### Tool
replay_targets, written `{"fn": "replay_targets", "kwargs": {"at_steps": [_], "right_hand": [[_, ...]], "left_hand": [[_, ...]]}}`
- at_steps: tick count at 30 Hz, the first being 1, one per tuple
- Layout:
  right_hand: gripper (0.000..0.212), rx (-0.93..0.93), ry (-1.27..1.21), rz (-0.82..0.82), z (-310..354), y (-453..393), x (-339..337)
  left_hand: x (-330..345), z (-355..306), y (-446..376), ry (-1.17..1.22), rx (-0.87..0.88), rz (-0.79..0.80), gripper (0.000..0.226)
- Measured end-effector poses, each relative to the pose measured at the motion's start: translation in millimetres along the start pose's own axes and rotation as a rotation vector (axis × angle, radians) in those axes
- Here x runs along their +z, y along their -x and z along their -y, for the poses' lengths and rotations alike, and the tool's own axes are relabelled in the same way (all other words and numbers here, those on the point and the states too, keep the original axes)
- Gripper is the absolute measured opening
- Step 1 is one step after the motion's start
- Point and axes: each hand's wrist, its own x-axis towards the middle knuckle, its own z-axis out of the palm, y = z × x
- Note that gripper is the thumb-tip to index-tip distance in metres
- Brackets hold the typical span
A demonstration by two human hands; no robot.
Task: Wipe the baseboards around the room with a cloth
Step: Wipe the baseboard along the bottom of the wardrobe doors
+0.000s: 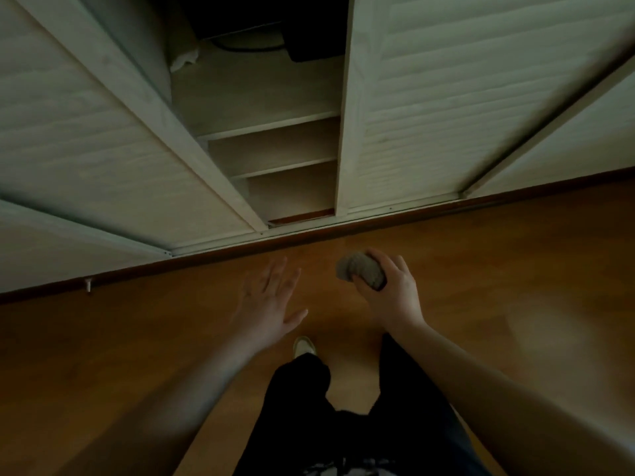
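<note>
Right now the right hand [391,286] has its fingers curled round a balled-up grey cloth [360,274], which bulges out on the thumb side, while the left hand [268,297] is held flat with the fingers spread and holds nothing. Both hover above the wooden floor [515,269], short of the wall line and not touching it.

The dark brown baseboard strip [309,235] runs across the view just beyond the hands, under the sliding track of a pale louvred wardrobe [103,149]. No wiping contact is made yet, so the step in hand looks like the approach. To do it well, I would crouch, open the cloth out a little so a flat face meets the strip, and draw it along in one long pass, using the free hand on the floor for balance.

A small pale stub [88,285] juts from the baseboard off to the left and could snag the cloth. One wardrobe door stands slid aside, showing shelves [275,152], and its track edge sits right above the strip. The floor to either side shows open room, with the person's shoe [304,345] well behind the hands.
</note>
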Motion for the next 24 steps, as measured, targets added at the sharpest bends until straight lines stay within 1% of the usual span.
{"fn": "replay_targets", "kwargs": {"at_steps": [3, 6, 9, 11, 14, 16, 20, 24], "right_hand": [[0.055, -0.023, 0.005, 0.057, -29, -36, -3], [0.055, -0.016, 0.021, 0.092, -52, -68, 0], [0.054, -0.025, 0.022, 0.126, -73, -89, 13], [0.053, -0.017, 0.016, 0.113, -88, -102, 30], [0.053, 0.027, -0.003, 0.012, -123, -130, 67], [0.054, 0.054, -0.015, -0.026, -154, -148, 101], [0.058, 0.045, -0.008, -0.043, -217, -178, 172], [0.059, 0.030, -0.001, -0.083, -289, -201, 246]], "left_hand": [[13, -22, -23, 0.003, -0.062, 0.015, 0.085], [27, -41, -49, 0.049, -0.148, 0.066, 0.084], [48, -51, -77, 0.118, -0.186, 0.074, 0.082], [72, -49, -95, 0.139, -0.207, 0.063, 0.081], [127, -34, -126, 0.148, -0.236, 0.067, 0.082], [172, -21, -150, 0.161, -0.228, 0.074, 0.082], [255, 4, -202, 0.144, -0.215, 0.030, 0.081], [340, 22, -251, 0.165, -0.238, -0.020, 0.074]]}}
